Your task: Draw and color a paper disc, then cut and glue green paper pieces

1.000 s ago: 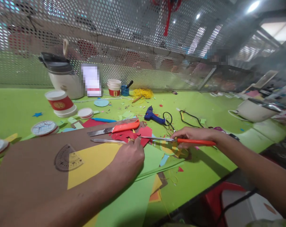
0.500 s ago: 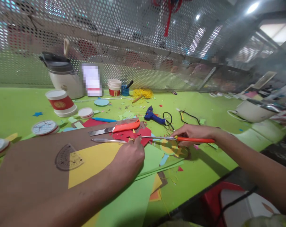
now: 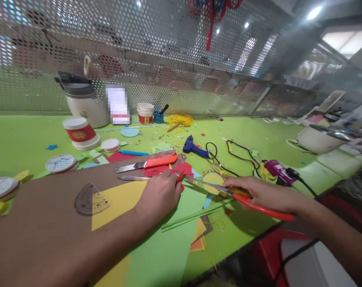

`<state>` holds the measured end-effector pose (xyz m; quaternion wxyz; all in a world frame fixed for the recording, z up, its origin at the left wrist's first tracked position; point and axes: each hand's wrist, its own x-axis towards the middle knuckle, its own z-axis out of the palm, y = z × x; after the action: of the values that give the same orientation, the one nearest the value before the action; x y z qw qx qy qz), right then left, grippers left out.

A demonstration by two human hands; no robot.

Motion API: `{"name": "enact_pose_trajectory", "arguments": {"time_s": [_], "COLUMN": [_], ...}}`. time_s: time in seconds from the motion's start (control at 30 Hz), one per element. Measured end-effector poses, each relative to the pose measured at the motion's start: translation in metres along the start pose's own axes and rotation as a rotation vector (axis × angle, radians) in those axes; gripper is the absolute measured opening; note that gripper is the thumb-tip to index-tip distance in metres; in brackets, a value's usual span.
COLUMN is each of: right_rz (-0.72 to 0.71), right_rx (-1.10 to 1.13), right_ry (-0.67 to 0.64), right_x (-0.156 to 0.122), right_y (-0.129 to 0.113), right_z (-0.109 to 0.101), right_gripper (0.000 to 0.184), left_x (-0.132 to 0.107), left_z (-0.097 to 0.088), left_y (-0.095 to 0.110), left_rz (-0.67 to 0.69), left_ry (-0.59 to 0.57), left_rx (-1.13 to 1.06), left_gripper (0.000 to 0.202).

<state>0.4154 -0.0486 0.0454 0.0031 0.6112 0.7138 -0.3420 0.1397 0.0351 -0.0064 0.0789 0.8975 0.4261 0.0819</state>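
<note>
My left hand [image 3: 162, 192] pinches a small piece of red paper [image 3: 180, 175] above the pile of red scraps. In my right hand [image 3: 255, 190] are scissors [image 3: 266, 210] with orange handles. Their metal blades point left, and the tips lie close to the red paper; whether they touch it I cannot tell. Just beyond my left hand lie an orange utility knife [image 3: 160, 160] with its blade out and a clear pen [image 3: 133, 178]. Beneath my left hand are yellow paper [image 3: 121, 199] and green paper [image 3: 160, 255].
A clear protractor [image 3: 91, 199] rests on brown cardboard [image 3: 43, 215]. Farther back are a blue glue gun [image 3: 194, 147], a red-and-white paper cup [image 3: 81, 133], yellow shreds [image 3: 181, 119] and a blurred phone [image 3: 118, 103]. A purple power socket [image 3: 279, 171] sits beyond my right wrist.
My right hand and the scissors have moved right and down, with the handles now tilted lower. My left hand has shifted slightly left, and its red paper now stands raised. The purple socket shows now.
</note>
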Motion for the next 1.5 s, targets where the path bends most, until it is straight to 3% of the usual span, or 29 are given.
{"name": "enact_pose_trajectory", "arguments": {"time_s": [0.17, 0.33, 0.43, 0.53, 0.67, 0.9, 1.1, 1.23, 1.4, 1.5], "right_rz": [0.031, 0.002, 0.005, -0.007, -0.043, 0.019, 0.008, -0.06, 0.034, 0.025], "right_rx": [-0.075, -0.133, -0.187, -0.249, -0.33, -0.414, -0.09, 0.246, 0.803, 0.959], "right_ry": [0.118, 0.141, 0.153, 0.182, 0.228, 0.297, 0.286, 0.108, -0.231, -0.238], "right_x": [0.003, 0.007, 0.006, 0.006, 0.005, -0.008, -0.019, -0.025, -0.032, -0.033], "right_y": [-0.022, -0.025, -0.026, -0.031, -0.036, -0.036, -0.039, -0.054, -0.075, -0.081], "right_z": [0.016, 0.024, 0.026, 0.028, 0.033, 0.043, 0.034, 0.028, 0.039, 0.055], "right_gripper": [0.037, 0.039, 0.04, 0.038, 0.035, 0.038, 0.036, 0.019, 0.046, 0.057], "left_x": [0.003, 0.016, 0.027, 0.04, 0.052, 0.054, 0.042, 0.033, 0.032, 0.033], "left_z": [-0.006, -0.019, -0.03, -0.035, -0.032, -0.037, -0.043, -0.046, -0.043, -0.041], "left_y": [-0.001, -0.014, -0.024, -0.027, -0.022, -0.023, -0.044, -0.05, -0.042, -0.036], "left_rz": [-0.064, -0.174, -0.26, -0.312, -0.311, -0.376, -0.425, -0.467, -0.532, -0.533], "left_ry": [-0.044, -0.174, -0.239, -0.22, -0.211, -0.216, -0.256, -0.285, -0.275, -0.268], "left_rx": [-0.131, -0.335, -0.434, -0.437, -0.419, -0.526, -0.795, -0.98, -1.09, -1.102], "left_gripper": [0.023, 0.014, 0.022, 0.032, 0.031, 0.032, 0.029, 0.018, 0.018, 0.019]}}
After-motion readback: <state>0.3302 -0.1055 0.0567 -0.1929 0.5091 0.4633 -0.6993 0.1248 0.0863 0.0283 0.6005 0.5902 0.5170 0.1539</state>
